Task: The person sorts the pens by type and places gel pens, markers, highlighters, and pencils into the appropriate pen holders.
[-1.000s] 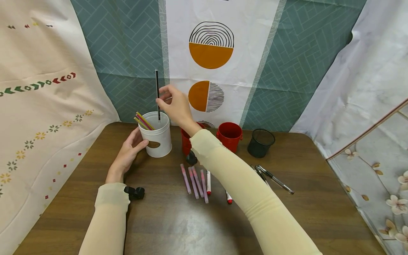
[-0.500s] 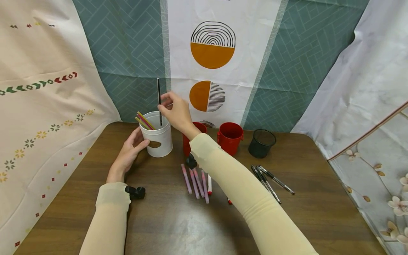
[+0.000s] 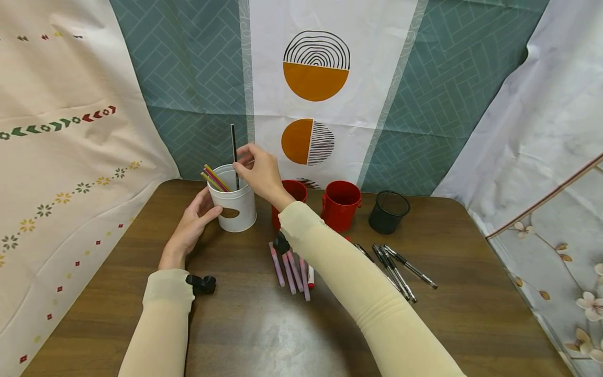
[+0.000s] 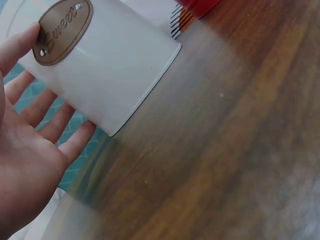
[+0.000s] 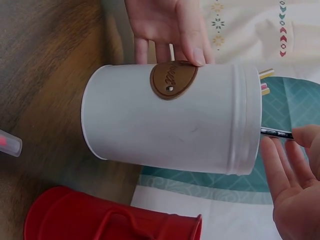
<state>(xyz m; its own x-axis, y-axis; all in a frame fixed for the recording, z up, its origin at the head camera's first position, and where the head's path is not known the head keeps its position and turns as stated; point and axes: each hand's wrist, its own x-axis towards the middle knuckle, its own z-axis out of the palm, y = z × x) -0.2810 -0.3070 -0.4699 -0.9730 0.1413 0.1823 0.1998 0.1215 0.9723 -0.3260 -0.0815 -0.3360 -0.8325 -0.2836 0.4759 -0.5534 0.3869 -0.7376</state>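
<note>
A white metal bucket (image 3: 242, 212) with a brown oval label (image 5: 173, 80) stands upright on the table at the back left. My left hand (image 3: 189, 222) holds its left side, thumb at the label and fingers behind the wall. Several coloured pencils (image 3: 214, 178) lean against the left of its rim. Above the opening, my right hand (image 3: 265, 172) pinches a black pencil (image 3: 233, 142) between thumb and fingers. This pencil is nearly upright, and its lower end is inside the bucket, hidden from the right wrist view by the wall.
Two red buckets (image 3: 341, 207) and a black mesh cup (image 3: 388, 213) stand to the right along the back. Pink-purple highlighter-like sticks (image 3: 277, 267), a red-capped white marker (image 3: 311, 277) and several black pens (image 3: 410, 266) lie on the wooden table (image 3: 254, 324). My right forearm passes over some.
My right hand has come down with the black pencil, whose lower end now sits deeper in the white bucket. The left hand keeps its hold on the bucket.
</note>
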